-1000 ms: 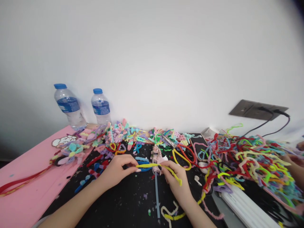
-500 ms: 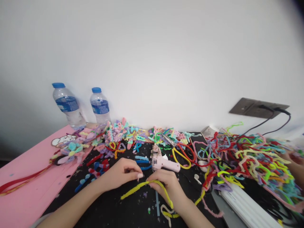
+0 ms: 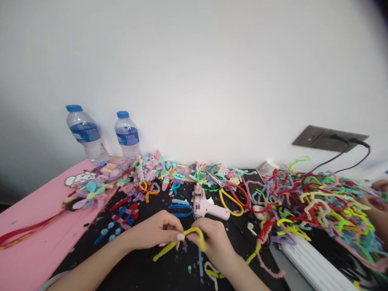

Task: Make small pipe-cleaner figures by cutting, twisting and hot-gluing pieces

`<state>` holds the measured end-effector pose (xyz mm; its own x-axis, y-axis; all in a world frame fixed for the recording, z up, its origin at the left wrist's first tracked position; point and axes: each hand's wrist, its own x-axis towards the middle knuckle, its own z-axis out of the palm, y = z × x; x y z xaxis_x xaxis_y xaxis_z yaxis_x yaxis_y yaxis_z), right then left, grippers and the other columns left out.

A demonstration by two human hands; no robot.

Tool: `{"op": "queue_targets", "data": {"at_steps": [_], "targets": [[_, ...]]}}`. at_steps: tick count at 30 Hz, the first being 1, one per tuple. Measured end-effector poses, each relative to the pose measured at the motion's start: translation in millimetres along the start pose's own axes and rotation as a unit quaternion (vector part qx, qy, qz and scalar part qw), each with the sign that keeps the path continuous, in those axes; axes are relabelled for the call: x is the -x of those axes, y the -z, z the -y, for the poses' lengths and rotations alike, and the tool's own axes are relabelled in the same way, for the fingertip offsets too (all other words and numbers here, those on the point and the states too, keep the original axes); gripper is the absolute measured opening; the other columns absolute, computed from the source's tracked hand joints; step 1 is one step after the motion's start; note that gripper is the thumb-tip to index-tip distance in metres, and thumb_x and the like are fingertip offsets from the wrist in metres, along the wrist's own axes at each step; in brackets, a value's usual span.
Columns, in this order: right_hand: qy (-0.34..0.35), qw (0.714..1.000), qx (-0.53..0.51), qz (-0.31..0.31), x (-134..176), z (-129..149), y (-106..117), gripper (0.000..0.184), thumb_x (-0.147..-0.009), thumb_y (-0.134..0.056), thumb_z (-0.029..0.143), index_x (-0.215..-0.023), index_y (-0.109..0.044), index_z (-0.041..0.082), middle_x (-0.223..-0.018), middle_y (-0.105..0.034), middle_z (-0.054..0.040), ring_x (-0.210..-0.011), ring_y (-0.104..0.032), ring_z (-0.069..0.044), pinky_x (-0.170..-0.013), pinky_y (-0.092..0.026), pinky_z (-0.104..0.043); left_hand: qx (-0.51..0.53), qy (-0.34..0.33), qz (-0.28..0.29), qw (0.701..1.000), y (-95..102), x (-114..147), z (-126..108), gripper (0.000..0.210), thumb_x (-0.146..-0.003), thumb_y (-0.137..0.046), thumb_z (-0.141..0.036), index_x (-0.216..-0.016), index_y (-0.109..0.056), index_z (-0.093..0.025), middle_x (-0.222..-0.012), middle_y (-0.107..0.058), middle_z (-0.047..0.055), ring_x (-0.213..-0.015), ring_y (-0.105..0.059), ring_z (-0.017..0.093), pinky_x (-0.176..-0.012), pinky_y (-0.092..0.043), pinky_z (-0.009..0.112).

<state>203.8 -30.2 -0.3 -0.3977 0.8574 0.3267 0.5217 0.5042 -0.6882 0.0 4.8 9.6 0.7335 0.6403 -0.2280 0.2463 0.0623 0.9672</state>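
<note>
A yellow pipe cleaner [image 3: 164,251] runs between my two hands over the black work surface. My left hand [image 3: 162,232] pinches it with thumb and fingertips, and its straight end sticks out toward the lower left. My right hand [image 3: 212,238] is closed on the other stretch, which arches up and bends down over the fingers. Just beyond my hands lies a pale pink glue gun [image 3: 212,209], its nozzle end crusted. Below the right hand are a translucent blue glue stick [image 3: 200,262] and a cream pipe cleaner curl [image 3: 211,270].
Tangled coloured pipe cleaners [image 3: 327,202] heap up on the right beside a white power strip [image 3: 315,262]. Finished pastel pieces [image 3: 148,169] line the wall. Two water bottles [image 3: 127,135] stand back left, near a pink board [image 3: 27,226]. Another person's hand [image 3: 374,212] shows far right.
My left hand has moved right and taken hold of the yellow pipe cleaner. The stretch at my right hand now bends in a tighter arch.
</note>
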Motion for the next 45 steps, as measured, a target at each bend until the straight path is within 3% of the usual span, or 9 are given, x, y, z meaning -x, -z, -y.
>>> {"op": "queue_targets", "data": {"at_steps": [5, 9, 12, 19, 25, 33, 37, 42, 45], "targets": [[-0.017, 0.999, 0.016, -0.025, -1, -4, 8, 0.014, -0.079, -0.063, 0.032, -0.077, -0.06, 0.018, -0.058, -0.055, 0.0026, -0.05, -0.049, -0.011, -0.047, -0.037, -0.021, 0.077, 0.005, -0.067, 0.995, 2.9, -1, 3, 0.03, -0.075, -0.064, -0.04, -0.072, -0.062, -0.011, -0.055, -0.053, -0.003, -0.041, -0.036, 0.004, -0.04, -0.027, 0.016], [-0.077, 0.977, 0.105, -0.17, -8, -21, 34, 0.014, -0.085, -0.05, 0.026, -0.092, -0.058, 0.018, -0.071, -0.06, -0.0017, -0.057, -0.055, -0.014, -0.056, -0.045, -0.024, 0.175, -0.007, -0.173, 0.969, 7.1, -3, 4, 0.027, -0.075, -0.065, -0.038, -0.07, -0.057, -0.013, -0.056, -0.05, -0.004, -0.046, -0.041, 0.005, -0.044, -0.031, 0.015], [-0.123, 0.933, 0.237, -0.241, -12, -45, 55, 0.027, -0.079, -0.047, 0.016, -0.104, -0.055, 0.014, -0.095, -0.062, -0.0104, -0.088, -0.058, -0.023, -0.079, -0.046, -0.034, 0.228, -0.006, -0.22, 0.949, 10.6, -4, 5, 0.026, -0.073, -0.068, -0.036, -0.071, -0.054, -0.014, -0.058, -0.049, -0.005, -0.051, -0.046, 0.006, -0.046, -0.036, 0.015], [-0.244, 0.898, 0.352, -0.097, -8, -77, 72, 0.044, -0.068, -0.046, 0.006, -0.111, -0.054, 0.007, -0.101, -0.061, -0.0166, -0.099, -0.056, -0.029, -0.082, -0.045, -0.036, 0.249, 0.003, -0.23, 0.941, 12.8, -5, 8, 0.025, -0.072, -0.07, -0.033, -0.072, -0.054, -0.015, -0.06, -0.052, -0.003, -0.056, -0.05, 0.007, -0.049, -0.041, 0.016], [-0.254, 0.883, 0.376, -0.124, -8, -69, 78, 0.035, -0.072, -0.045, 0.01, -0.104, -0.06, 0.01, -0.101, -0.063, -0.0143, -0.095, -0.058, -0.029, -0.081, -0.044, -0.037, 0.259, -0.007, -0.221, 0.94, 13.5, -5, 10, 0.025, -0.072, -0.07, -0.034, -0.07, -0.054, -0.015, -0.056, -0.047, -0.005, -0.049, -0.043, 0.006, -0.043, -0.035, 0.015], [-0.211, 0.913, 0.281, -0.207, -12, -57, 77, 0.028, -0.073, -0.052, 0.021, -0.1, -0.052, 0.015, -0.094, -0.063, -0.009, -0.084, -0.06, -0.023, -0.071, -0.045, -0.031, 0.263, -0.024, -0.238, 0.935, 15.3, -6, 10, 0.024, -0.073, -0.069, -0.035, -0.07, -0.056, -0.015, -0.057, -0.044, -0.005, -0.049, -0.038, 0.005, -0.043, -0.03, 0.015], [-0.172, 0.947, 0.223, -0.155, -13, -43, 71, 0.014, -0.072, -0.056, 0.026, -0.081, -0.047, 0.02, -0.067, -0.057, 0.0002, -0.06, -0.055, -0.016, -0.056, -0.041, -0.025, 0.268, -0.025, -0.249, 0.93, 16.6, -6, 10, 0.024, -0.073, -0.069, -0.036, -0.071, -0.057, -0.015, -0.053, -0.043, -0.005, -0.049, -0.036, 0.005, -0.044, -0.029, 0.016], [-0.167, 0.964, 0.182, -0.097, -13, -30, 66, 0.014, -0.074, -0.056, 0.03, -0.078, -0.046, 0.021, -0.066, -0.055, 0.0024, -0.057, -0.051, -0.014, -0.054, -0.036, -0.022, 0.243, -0.04, -0.276, 0.929, 16.5, -6, 12, 0.023, -0.073, -0.068, -0.037, -0.074, -0.06, -0.016, -0.053, -0.043, -0.005, -0.048, -0.035, 0.006, -0.043, -0.028, 0.016], [-0.169, 0.961, 0.214, -0.052, -12, -22, 65, 0.022, -0.075, -0.057, 0.035, -0.07, -0.04, 0.022, -0.061, -0.051, 0.003, -0.054, -0.048, -0.014, -0.051, -0.032, -0.023, 0.16, -0.059, -0.341, 0.925, 16.2, -5, 11, 0.024, -0.072, -0.068, -0.039, -0.077, -0.063, -0.015, -0.053, -0.045, -0.004, -0.047, -0.038, 0.007, -0.044, -0.03, 0.018]]}}
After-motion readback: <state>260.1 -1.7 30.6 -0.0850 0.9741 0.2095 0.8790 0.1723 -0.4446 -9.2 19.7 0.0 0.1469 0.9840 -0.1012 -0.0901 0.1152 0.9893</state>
